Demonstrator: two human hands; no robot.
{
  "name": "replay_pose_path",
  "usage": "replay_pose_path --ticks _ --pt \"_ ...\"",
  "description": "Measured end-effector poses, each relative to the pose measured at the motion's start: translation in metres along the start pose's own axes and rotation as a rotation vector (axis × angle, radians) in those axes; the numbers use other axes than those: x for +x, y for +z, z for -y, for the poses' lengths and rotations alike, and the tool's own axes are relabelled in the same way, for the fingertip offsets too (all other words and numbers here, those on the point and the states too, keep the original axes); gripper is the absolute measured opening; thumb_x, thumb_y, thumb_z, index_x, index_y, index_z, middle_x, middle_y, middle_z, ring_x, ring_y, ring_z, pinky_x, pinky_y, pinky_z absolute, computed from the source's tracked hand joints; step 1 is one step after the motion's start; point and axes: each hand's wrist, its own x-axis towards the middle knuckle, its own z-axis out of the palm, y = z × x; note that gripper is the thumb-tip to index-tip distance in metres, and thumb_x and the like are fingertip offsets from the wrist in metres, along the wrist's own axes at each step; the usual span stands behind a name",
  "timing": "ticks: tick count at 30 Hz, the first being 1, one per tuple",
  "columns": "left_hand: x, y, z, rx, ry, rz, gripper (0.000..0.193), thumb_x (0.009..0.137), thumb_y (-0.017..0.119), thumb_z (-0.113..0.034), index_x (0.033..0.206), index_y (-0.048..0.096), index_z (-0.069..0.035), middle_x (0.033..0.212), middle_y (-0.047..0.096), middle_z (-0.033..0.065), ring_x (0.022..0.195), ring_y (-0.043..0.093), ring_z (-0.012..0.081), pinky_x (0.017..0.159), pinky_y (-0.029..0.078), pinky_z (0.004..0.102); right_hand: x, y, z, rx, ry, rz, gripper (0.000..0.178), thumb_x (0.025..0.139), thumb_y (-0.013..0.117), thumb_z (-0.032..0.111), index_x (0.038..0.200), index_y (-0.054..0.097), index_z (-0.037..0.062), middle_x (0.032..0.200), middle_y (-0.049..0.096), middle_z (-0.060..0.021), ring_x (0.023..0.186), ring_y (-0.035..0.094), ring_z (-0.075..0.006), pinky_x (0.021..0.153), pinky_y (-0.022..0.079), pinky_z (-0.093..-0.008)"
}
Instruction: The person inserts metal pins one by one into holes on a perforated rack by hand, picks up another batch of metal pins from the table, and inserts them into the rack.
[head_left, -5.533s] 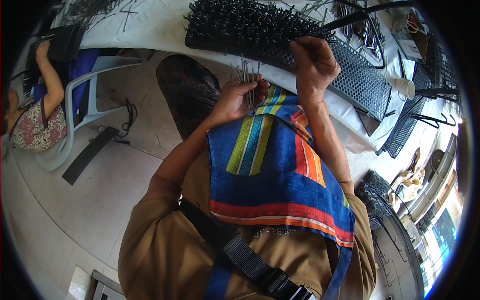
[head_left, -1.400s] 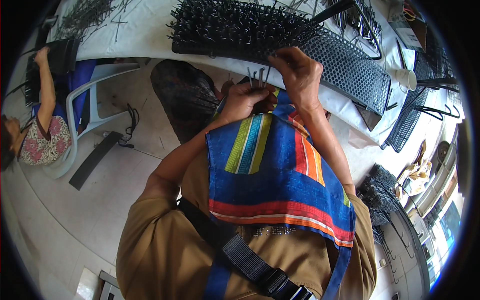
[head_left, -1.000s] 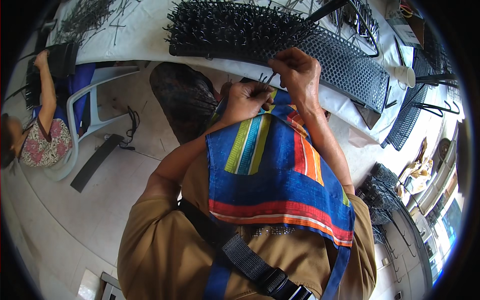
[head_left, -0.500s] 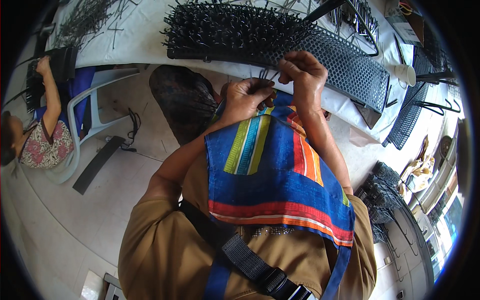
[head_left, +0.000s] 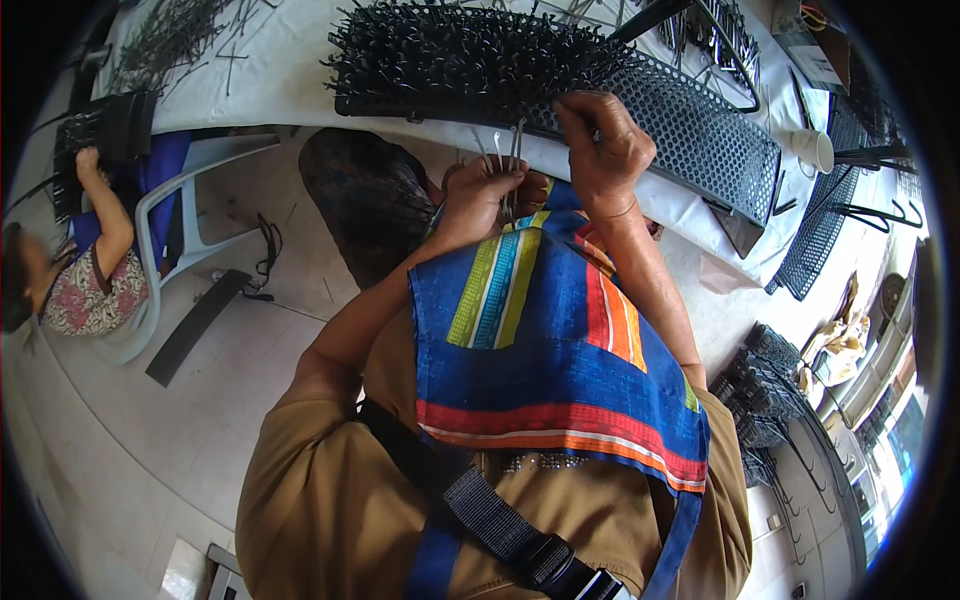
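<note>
My left hand (head_left: 482,200) is closed around several thin dark metal pins (head_left: 508,160), which stick up between thumb and fingers. To its right, my right hand (head_left: 612,150) is closed, fingers curled together, at the front edge of a long black perforated metal panel (head_left: 700,130). What it pinches, if anything, is hidden. The left and middle of the panel are covered by a dense mass of similar black pins (head_left: 450,60) standing upright, their ends bent or knobbed. The panel's right part shows bare holes. Both hands are above my lap and a striped blue apron (head_left: 540,300).
The panel lies on a white-covered table (head_left: 270,95). Loose wire pieces (head_left: 165,45) lie at the far left, and a white cup (head_left: 812,150) stands at the right. Another person's arm (head_left: 105,205) works at left beside a pale plastic chair (head_left: 165,215). Black wire racks (head_left: 765,385) stand right.
My left hand has turned so its pins point upward, apart from the right. My right hand has shifted slightly left and up, to the panel's edge. The other person's arm has lowered slightly.
</note>
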Motion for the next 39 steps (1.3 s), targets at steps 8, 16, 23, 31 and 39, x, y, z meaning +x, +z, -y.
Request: replay_pose_path --ticks 8,16,23,31,39 --pt "0.004 -0.006 0.005 0.051 0.008 -0.029 0.015 0.095 0.049 -0.009 0.105 0.058 -0.002 0.09 0.066 0.0087 0.073 0.063 0.0138 0.062 0.05 0.0243 0.017 0.009 0.006 -0.225 -0.118 0.1 0.006 0.075 0.07 0.012 0.079 0.066 0.0127 0.071 0.06 -0.0038 0.06 0.062 -0.025 0.051 0.048 -0.0333" --pt "0.001 -0.004 0.0 -0.077 -0.006 0.077 0.016 0.095 0.052 -0.012 0.104 0.059 -0.001 0.089 0.065 0.0085 0.074 0.061 0.0136 0.065 0.049 0.0257 -0.007 -0.008 0.01 -0.256 -0.024 0.167 0.014 0.072 0.072 0.008 0.085 0.067 0.008 0.074 0.064 -0.0051 0.059 0.063 -0.022 0.053 0.049 -0.0309" --pt "0.006 -0.002 0.004 -0.151 -0.075 0.218 0.019 0.095 0.051 -0.013 0.107 0.059 -0.001 0.093 0.065 0.0109 0.077 0.062 0.0171 0.069 0.051 0.0281 -0.011 -0.02 0.005 0.68 0.828 0.254 0.008 0.078 0.068 -0.002 0.083 0.065 0.0012 0.066 0.062 0.0 0.052 0.051 -0.0035 0.043 0.038 -0.0196" --pt "0.014 -0.008 0.008 -0.118 -0.066 0.205 0.027 0.096 0.048 -0.013 0.119 0.055 -0.001 0.102 0.065 0.0151 0.089 0.065 0.0221 0.079 0.054 0.033 0.011 -0.012 0.006 0.322 0.353 -0.116 0.009 0.078 0.07 -0.002 0.08 0.064 0.0044 0.065 0.06 0.0029 0.055 0.05 -0.0025 0.05 0.041 -0.0176" --pt "0.009 -0.001 0.003 -0.084 -0.072 0.178 0.025 0.098 0.041 -0.01 0.12 0.052 -0.003 0.1 0.064 0.0163 0.085 0.064 0.0216 0.074 0.052 0.0327 0.008 0.001 0.0 -0.328 -0.216 0.096 0.016 0.072 0.071 0.011 0.087 0.067 0.014 0.071 0.058 -0.003 0.057 0.06 -0.023 0.049 0.047 -0.0314"
